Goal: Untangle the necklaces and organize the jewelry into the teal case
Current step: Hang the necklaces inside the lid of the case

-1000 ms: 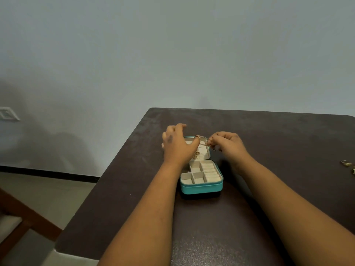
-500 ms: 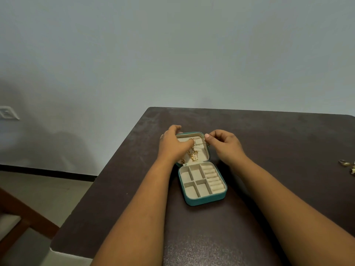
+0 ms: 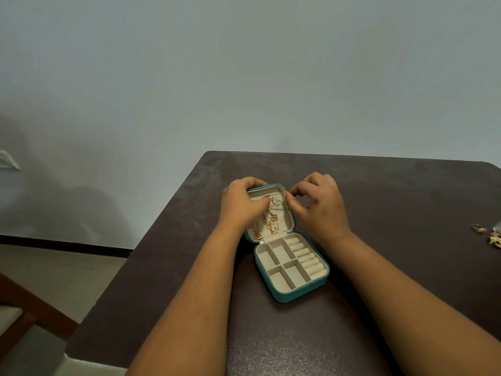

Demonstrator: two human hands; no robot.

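Observation:
The teal case (image 3: 299, 293) lies open on the dark table, its cream tray of compartments and ring rolls nearest me. Gold necklaces (image 3: 272, 223) hang across the cream inside of the lid (image 3: 284, 218). My left hand (image 3: 241, 206) covers the lid's left side, fingers curled over its top edge and thumb on the chains. My right hand (image 3: 320, 206) is at the lid's right top corner, thumb and forefinger pinching a thin gold chain there.
More gold jewelry (image 3: 488, 236), a ring and a small tangle, sits at the table's far right edge. The table's (image 3: 168, 240) left edge drops to the floor, where a wooden chair (image 3: 24, 310) stands. A plain wall rises behind.
The view has tilted down and the case sits closer and flatter. Both hands have lowered onto the lid; the chain once stretched between them now lies against the lid lining.

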